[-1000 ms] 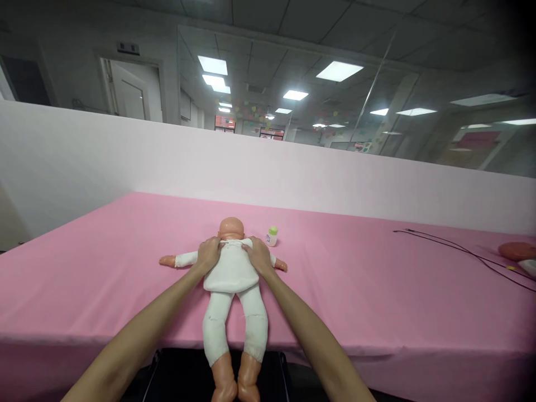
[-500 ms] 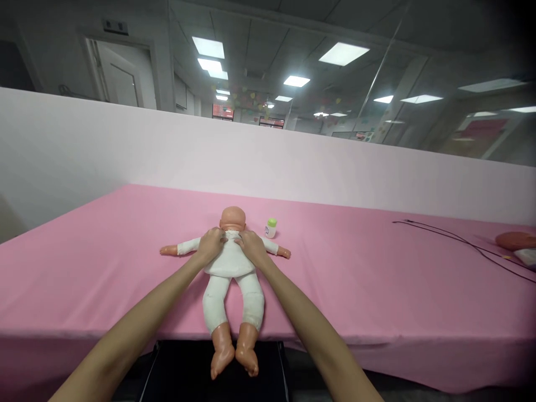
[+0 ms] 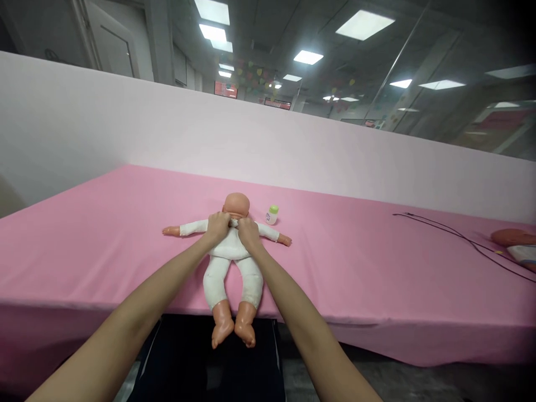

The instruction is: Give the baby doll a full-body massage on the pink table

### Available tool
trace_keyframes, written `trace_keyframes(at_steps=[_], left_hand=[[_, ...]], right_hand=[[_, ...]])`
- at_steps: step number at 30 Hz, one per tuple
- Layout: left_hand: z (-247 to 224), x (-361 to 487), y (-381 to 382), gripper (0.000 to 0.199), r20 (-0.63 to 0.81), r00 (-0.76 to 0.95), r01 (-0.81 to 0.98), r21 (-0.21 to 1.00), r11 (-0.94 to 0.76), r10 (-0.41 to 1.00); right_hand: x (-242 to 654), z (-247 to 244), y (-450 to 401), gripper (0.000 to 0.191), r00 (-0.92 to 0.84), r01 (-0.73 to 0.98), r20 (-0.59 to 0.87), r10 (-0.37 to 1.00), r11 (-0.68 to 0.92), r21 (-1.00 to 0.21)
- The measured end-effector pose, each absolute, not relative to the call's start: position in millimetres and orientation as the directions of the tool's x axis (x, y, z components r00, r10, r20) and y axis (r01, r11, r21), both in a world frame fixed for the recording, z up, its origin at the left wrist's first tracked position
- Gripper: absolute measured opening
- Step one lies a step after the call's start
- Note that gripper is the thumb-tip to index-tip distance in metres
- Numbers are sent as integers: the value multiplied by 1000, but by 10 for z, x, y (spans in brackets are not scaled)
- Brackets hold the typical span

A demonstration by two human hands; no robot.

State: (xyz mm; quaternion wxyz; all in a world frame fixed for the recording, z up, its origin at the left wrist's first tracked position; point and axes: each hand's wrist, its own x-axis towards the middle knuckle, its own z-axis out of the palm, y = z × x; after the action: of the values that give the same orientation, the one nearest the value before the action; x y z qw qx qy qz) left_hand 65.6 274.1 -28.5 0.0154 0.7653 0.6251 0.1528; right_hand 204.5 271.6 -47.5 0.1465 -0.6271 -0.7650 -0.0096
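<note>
Both hands have closed in from the doll's shoulders to its collar. At frame center the doll [image 3: 231, 252] lies face up on the pink table [image 3: 377, 279], feet hanging over the near edge. The left hand [image 3: 218, 226] and right hand [image 3: 248, 230] are curled, pinching the white suit [image 3: 231, 262] at the neck. A hard tug could slide the doll off that edge. The bottle [image 3: 272, 214] beside the head carries a label too small to read.
</note>
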Motion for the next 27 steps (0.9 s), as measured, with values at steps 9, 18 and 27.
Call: trace_keyframes(at_steps=[9, 18, 27], left_hand=[[-241, 610, 2326, 31, 295, 258, 934, 168, -316, 920], [-303, 670, 2540, 26, 195, 243, 945, 172, -277, 950], [-229, 586, 2462, 24, 194, 296, 909, 243, -338, 935]], right_hand=[[2114, -571, 2468, 34, -304, 916, 377, 875, 378, -138], [2105, -609, 2500, 31, -308, 893, 332, 892, 391, -221], [2073, -413, 2427, 32, -256, 894, 223, 941, 318, -316]])
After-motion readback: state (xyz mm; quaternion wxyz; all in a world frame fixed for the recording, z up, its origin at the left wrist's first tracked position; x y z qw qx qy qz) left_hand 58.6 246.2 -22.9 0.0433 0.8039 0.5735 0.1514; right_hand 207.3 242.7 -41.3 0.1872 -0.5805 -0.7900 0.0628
